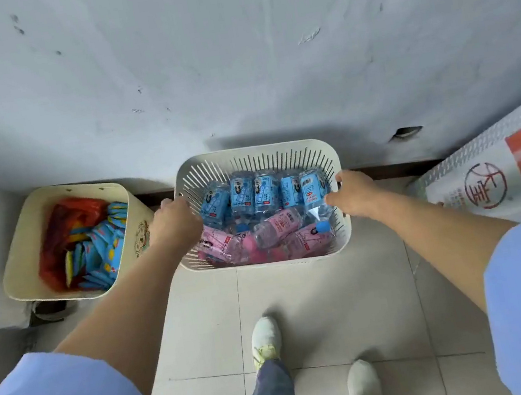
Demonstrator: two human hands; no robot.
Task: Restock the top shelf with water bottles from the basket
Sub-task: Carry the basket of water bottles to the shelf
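Head view is showing water bottles [242, 194] lying packed in the white slatted basket [255, 151], blue-labelled ones along the far side and pink-labelled ones nearer. The left grip [176, 220] is curling its fingers over the basket's left rim, and the right grip [351, 195] is curling round the right rim. The basket is sitting close to the grey wall [232, 66], above pale floor tiles [317, 290]. A cream bin [22, 239] holding blue packets [103, 241] is standing just to its left, and a white printed carton [485, 170] is lying to its right.
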